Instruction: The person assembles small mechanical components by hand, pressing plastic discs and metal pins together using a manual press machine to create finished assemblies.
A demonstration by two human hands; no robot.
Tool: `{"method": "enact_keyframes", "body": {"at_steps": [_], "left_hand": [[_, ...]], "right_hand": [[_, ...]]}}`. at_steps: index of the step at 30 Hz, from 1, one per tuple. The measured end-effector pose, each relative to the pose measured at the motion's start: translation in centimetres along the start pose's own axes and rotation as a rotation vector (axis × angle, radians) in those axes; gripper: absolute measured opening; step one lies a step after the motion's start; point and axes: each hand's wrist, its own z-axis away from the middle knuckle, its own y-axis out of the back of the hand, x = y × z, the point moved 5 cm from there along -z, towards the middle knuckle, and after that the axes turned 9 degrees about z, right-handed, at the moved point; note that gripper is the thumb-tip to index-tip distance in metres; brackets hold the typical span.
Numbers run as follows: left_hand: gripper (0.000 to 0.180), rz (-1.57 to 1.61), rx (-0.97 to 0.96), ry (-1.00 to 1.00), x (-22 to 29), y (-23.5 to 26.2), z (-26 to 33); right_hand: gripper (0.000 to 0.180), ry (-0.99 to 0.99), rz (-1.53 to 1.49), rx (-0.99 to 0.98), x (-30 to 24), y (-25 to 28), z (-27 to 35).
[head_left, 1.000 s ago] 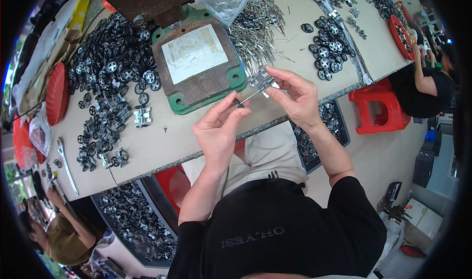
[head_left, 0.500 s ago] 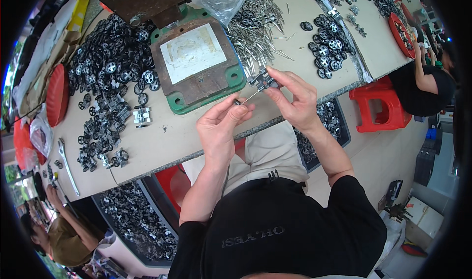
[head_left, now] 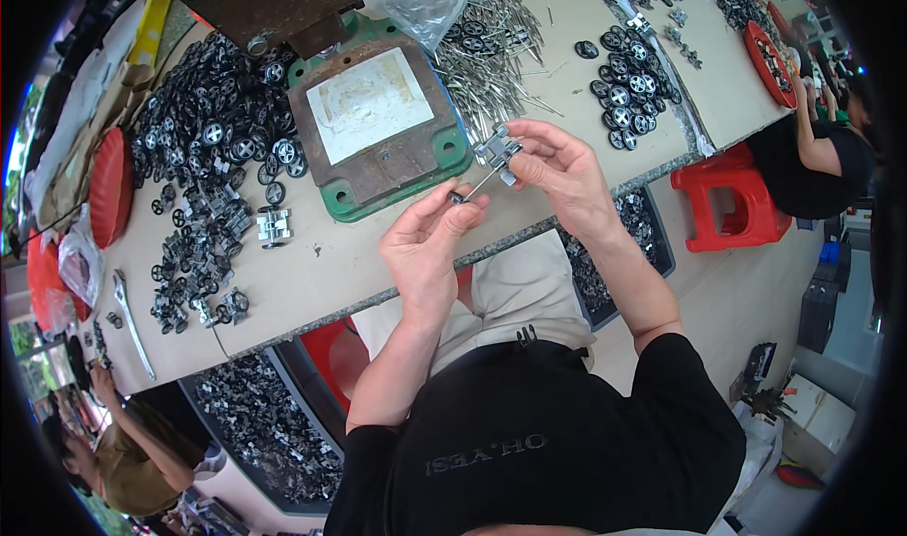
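Grey, the small chassis [head_left: 495,147] is pinched in my right fingers [head_left: 552,137] over the bench's [head_left: 316,276] near edge, while my left fingers [head_left: 427,205] grip a black wheel [head_left: 458,198] whose metal pin [head_left: 485,180], mostly bare, looks not fully in.

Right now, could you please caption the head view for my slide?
Left hand pinches a wheel, right hand a grey chassis, a thin rod between them.

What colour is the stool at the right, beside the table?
The stool is plain red; it shows best in the head view.
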Motion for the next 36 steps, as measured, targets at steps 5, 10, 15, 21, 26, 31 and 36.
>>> {"method": "enact_keyframes", "body": {"at_steps": [5, 10, 15, 21, 26, 31, 36], "left_hand": [[0.024, 0.012, -0.008, 0.019, 0.0, 0.2, -0.2], [0.023, 0.129, 0.024, 0.189, -0.5, 0.6, -0.4], [0.023, 0.217, 0.062, 0.299, -1.3, 1.0, -0.4], [0.026, -0.018, -0.062, 0.000, -0.9, 0.2, -0.1], [0.026, -0.090, -0.032, -0.005, -0.6, 0.6, -0.3], [0.024, 0.055, -0.024, 0.112, -1.0, 0.1, -0.3], [0.026, 0.221, -0.055, 0.182, -1.7, 0.5, -0.7]], "right_hand": [[0.027, -0.080, 0.050, -0.046, 0.2, 0.1, -0.2], [0.024, 0.094, 0.128, -0.022, -0.5, 0.1, -0.3], [0.021, 0.443, 0.526, -0.007, -2.7, -0.2, 0.0], [0.022, -0.077, 0.040, -0.234, 0.1, -1.6, 0.1], [0.022, 0.047, 0.153, -0.140, 0.0, -2.1, 0.5], [0.023, 0.062, 0.122, -0.066, 0.0, -2.4, 1.1], [0.030, 0.305, 0.548, 0.032, -1.5, -1.9, 1.2]]}}
